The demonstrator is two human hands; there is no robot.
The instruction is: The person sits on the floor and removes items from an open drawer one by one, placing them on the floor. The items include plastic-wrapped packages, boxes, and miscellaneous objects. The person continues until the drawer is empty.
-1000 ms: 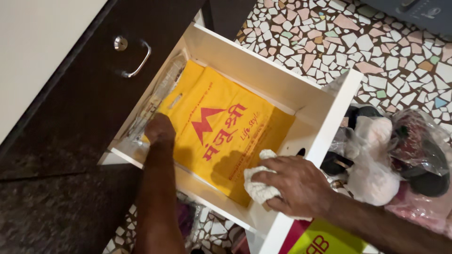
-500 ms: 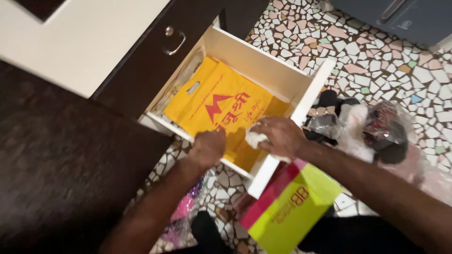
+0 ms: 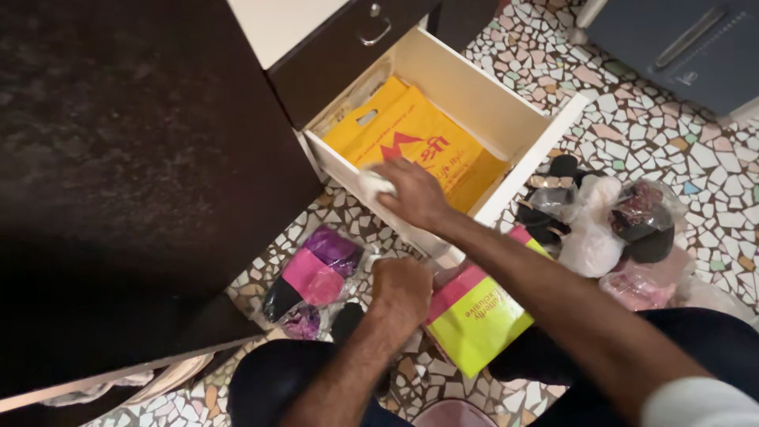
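Our right hand [image 3: 415,192] gripped a white cloth [image 3: 375,184] against the near wall of the open drawer [image 3: 506,119], with a yellow bag [image 3: 419,146] lying flat in the drawer just beyond its fingers. Our left hand [image 3: 402,289] was curled shut below it, over the mosaic floor [image 3: 632,119], though we could not tell whether it held anything. A green-and-pink box [image 3: 474,316] lay just right of that hand, a pink packet [image 3: 312,277] to its left, and wrapped bundles [image 3: 609,225] sat farther right.
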